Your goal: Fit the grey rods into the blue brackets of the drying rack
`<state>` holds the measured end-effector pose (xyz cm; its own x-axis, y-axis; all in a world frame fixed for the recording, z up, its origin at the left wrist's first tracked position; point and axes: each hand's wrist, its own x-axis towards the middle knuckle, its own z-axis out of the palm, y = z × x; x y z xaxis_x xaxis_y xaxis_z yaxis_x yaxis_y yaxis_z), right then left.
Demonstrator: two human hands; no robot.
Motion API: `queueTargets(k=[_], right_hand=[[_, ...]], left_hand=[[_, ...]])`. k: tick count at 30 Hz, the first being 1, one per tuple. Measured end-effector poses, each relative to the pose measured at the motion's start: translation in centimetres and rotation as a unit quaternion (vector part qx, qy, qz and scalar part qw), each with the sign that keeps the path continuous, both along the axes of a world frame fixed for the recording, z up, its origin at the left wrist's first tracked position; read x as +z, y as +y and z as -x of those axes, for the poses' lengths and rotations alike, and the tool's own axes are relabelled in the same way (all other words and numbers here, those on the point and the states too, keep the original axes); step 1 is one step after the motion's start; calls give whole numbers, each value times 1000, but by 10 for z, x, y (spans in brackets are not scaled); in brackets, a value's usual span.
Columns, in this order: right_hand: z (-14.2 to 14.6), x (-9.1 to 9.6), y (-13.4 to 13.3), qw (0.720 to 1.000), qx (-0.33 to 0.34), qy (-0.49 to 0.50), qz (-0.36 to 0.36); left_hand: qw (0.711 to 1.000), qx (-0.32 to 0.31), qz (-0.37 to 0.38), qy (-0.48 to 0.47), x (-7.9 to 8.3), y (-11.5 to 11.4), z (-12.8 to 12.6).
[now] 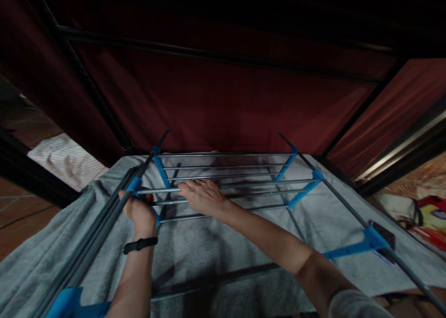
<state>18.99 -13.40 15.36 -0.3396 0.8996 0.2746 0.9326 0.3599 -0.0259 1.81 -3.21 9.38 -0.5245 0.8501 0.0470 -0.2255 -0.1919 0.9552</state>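
The drying rack [244, 183] lies straight ahead of you over the grey towel [313, 220], its thin rods running left to right across your view, and both hands sit on its near-left part. Your left hand [141, 213], forearm pointing straight ahead with a black wristband [139, 245] on it, is clenched around the left end of the rods just beside a blue joint [134, 184]. Your right hand [202, 196] comes in diagonally from the lower right and lies palm down, fingers loose and flat across 2 rods, gripping nothing.
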Motion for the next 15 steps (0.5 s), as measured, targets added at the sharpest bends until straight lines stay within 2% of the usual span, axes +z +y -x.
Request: queueTargets(k=[4,10,13,15], right_hand=[[0,3,0,1000,-1,3,3],[-3,3,-3,999,24,-6,-36],[-5,-2,-17,996,51,16,-71],[-6,-11,-33,994,59,39,-79]], left_hand=[[1000,-5,-6,12,-2,3,2],[1000,3,-19,17,-1,2,0],[999,1,-31,22,0,-2,-1],[999,-11,-38,35,1,-4,-1]])
